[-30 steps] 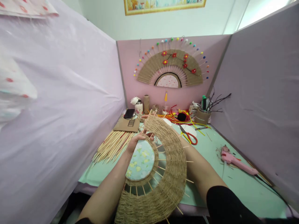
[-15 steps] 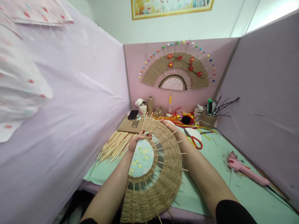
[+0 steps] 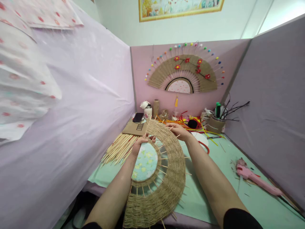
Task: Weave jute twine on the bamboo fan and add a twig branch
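The left hand (image 3: pixel 139 144) is pinching a tan, half-round woven-cord fan (image 3: pixel 175 165) over the green tabletop's (image 3: pixel 224 162) near edge, the right hand (image 3: pixel 179 131) curling alongside, grip unclear; weaving is looking finished, wooden tips (image 3: pixel 188 174) bare.

There is one left hand (image 3: pixel 138 146) and one right hand (image 3: pixel 179 131). There is one lower fan (image 3: pixel 176 165) and one upper fan (image 3: pixel 184 68), together two. There is one phone (image 3: pixel 138 117), one glue gun (image 3: pixel 258 180) and one framed picture (image 3: pixel 181 9).

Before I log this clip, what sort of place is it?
Probably a handicraft booth: a tan woven half-round fan in the left hand, a loose heap of thin pale wooden sticks, and a pink corded glue gun on the pale green tabletop.
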Tool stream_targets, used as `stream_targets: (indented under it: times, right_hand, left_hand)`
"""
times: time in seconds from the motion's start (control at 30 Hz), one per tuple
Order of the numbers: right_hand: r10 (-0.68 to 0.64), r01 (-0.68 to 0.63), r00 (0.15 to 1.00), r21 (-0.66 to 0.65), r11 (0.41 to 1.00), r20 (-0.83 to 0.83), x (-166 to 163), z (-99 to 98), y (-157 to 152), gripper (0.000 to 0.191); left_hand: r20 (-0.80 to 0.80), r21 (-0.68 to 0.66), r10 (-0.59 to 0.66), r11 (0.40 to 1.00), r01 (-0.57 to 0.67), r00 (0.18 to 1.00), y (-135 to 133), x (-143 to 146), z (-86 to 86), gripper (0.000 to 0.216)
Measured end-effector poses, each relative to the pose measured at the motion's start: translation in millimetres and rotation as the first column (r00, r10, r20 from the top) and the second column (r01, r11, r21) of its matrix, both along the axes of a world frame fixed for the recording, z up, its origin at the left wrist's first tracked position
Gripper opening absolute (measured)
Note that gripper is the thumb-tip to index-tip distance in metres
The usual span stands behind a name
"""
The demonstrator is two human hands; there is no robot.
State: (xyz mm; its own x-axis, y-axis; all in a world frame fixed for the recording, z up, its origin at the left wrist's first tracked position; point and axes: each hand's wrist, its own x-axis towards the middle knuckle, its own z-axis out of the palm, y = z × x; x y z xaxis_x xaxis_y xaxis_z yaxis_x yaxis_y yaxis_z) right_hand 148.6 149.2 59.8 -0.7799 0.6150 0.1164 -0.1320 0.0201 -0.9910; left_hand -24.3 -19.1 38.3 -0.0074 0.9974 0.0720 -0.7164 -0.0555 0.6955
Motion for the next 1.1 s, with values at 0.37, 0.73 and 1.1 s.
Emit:
stream_targets:
  times: [0.37,0.73,1.1]
  right_hand:
    - [-0.02,0.02,1.0,0.089,0.996,-0.005,19.5,9.2,11.7,0.029]
    - [-0.224,0.176,0.972,0.405,0.897,0.074,35.6,32.8,-3.1,0.033]
    - [-0.043,0.037,0.999,-0.212,0.976,-0.021,43.6,-6.1,-2.9,0.057]
  left_hand:
    - [0.001,-0.022,0.051,0.998,-0.051,0.999,3.1,-2.3,-3.0,0.028]
    - [0.068,-0.105,0.031,0.994,-0.023,0.997,11.6,-11.2,0.8,0.03]
    - [0.092,-0.13,-0.008,0.991,0.02,0.996,39.9,1.4,15.0,0.033]
